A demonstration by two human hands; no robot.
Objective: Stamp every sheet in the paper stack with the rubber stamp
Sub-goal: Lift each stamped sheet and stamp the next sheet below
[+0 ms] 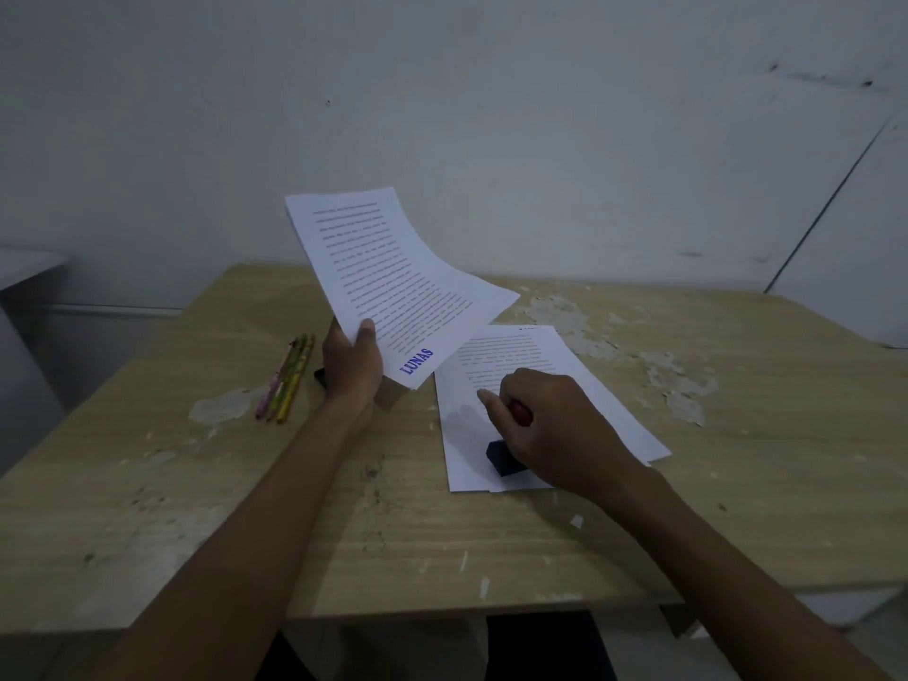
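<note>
My left hand [353,363] holds a bundle of printed sheets [388,282] up off the table, thumb on top. The top sheet carries a blue "LUNAS" stamp mark [416,361] near its lower corner. A second paper stack [540,400] lies flat on the wooden table to the right. My right hand [550,425] grips the rubber stamp [503,457], which has a red handle and a dark blue base. The base sits on the lower left part of the flat stack's top sheet. My index finger points out straight.
Three pencils [287,380] lie side by side on the table [196,508] left of my left hand. A small dark object [320,377] peeks out behind that hand. The tabletop has peeled, chipped patches at the right. A white wall stands behind the table.
</note>
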